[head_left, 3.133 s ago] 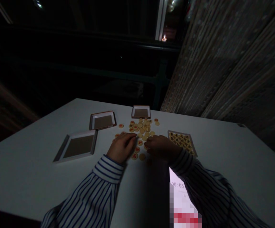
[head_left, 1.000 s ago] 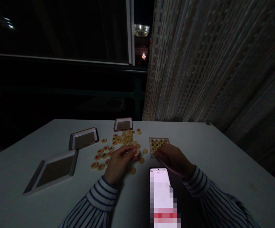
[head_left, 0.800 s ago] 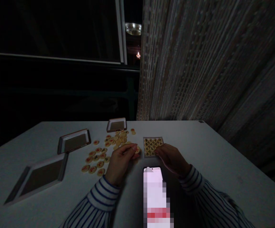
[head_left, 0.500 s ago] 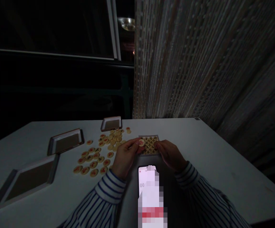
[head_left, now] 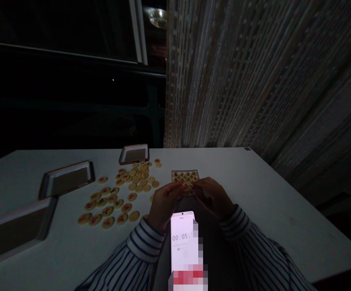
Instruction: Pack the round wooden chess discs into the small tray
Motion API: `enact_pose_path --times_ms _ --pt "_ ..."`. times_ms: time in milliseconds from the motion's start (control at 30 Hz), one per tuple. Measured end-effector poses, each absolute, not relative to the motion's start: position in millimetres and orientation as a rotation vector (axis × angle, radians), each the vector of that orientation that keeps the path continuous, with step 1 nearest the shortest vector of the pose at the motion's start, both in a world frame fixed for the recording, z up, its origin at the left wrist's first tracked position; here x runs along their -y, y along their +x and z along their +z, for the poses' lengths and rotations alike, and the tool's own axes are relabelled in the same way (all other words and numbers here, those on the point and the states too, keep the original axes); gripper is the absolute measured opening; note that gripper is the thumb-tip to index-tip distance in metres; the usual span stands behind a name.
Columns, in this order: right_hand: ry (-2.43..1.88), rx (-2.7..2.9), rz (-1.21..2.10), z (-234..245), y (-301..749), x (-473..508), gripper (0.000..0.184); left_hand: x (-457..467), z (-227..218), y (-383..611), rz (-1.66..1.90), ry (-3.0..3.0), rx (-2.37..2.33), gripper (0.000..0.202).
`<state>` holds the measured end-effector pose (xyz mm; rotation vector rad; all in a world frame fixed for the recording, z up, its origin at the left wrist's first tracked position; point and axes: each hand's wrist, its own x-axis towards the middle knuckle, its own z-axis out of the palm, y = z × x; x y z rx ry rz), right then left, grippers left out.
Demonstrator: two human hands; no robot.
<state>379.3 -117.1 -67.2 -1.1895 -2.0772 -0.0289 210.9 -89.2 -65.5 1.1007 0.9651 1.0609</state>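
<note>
My left hand [head_left: 164, 202] and my right hand [head_left: 211, 196] meet fingertip to fingertip over the near edge of a small tray of round game pieces [head_left: 185, 176]. Between the fingertips sits one pale disc with a red mark [head_left: 187, 186]; both hands pinch it. Several loose discs [head_left: 118, 197] with red or black marks lie scattered on the white table [head_left: 284, 202] to the left of my hands. Both sleeves are white with blue stripes.
Three empty shallow trays lie to the left: a small one [head_left: 134, 154] at the back, a middle one [head_left: 66, 179], and a large one [head_left: 13, 230] near the edge. A lit phone [head_left: 183, 242] showing a timer lies between my forearms. A beaded curtain [head_left: 254, 72] hangs behind.
My left hand picked a red-marked disc from the loose pile and carried it right to the filled tray, where my right hand joined it. The camera view swung to the right.
</note>
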Motion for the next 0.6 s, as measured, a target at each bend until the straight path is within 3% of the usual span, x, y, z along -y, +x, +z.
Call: enact_pose_path --times_ms 400,600 --pt "-1.077 2.111 -0.060 -68 371 117 0.026 88 -79 215 1.063 1.270 -0.875 0.020" --pt "-1.105 2.087 0.006 -65 373 117 0.018 88 -76 211 1.037 1.372 -0.919 0.021"
